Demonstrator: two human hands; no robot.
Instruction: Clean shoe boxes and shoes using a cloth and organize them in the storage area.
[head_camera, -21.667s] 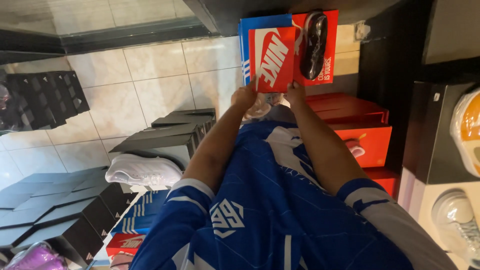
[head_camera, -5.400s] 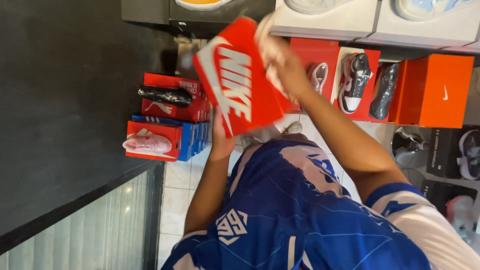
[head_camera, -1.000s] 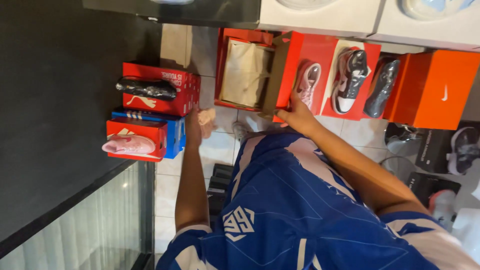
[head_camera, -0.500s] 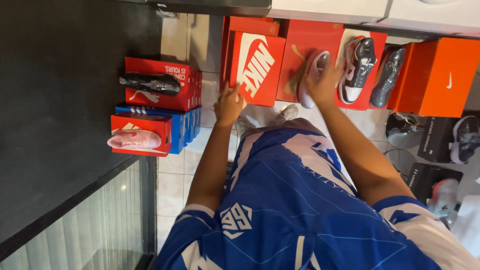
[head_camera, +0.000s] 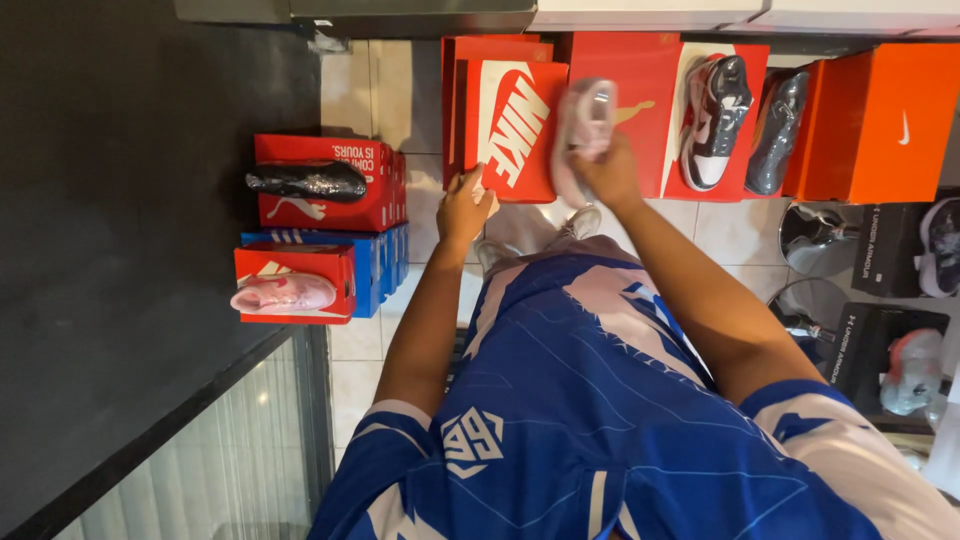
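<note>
Blue short-sleeved jersey (head_camera: 590, 400), faint darker line pattern, white-and-pale-pink panels across chest and shoulders, white emblem lower centre of frame. White-trimmed sleeve cuffs. Forearms bare. Left hand (head_camera: 463, 208) and right hand (head_camera: 607, 172) ungloved.

Both bare arms reach forward and away from the body, out of the short sleeves of a blue and white jersey. The left hand (head_camera: 465, 205) sits lower and nearer the body, its arm nearly straight, wrist bent slightly, fingers curled and pressed forward at the fingertips with the thumb tucked alongside. The right hand (head_camera: 605, 170) is stretched a little farther out, the forearm running diagonally from the right shoulder toward the middle, elbow gently bent. Its fingers are closed in a grip, knuckles up, and the hand looks blurred. The two hands are near each other but apart, not touching.
</note>
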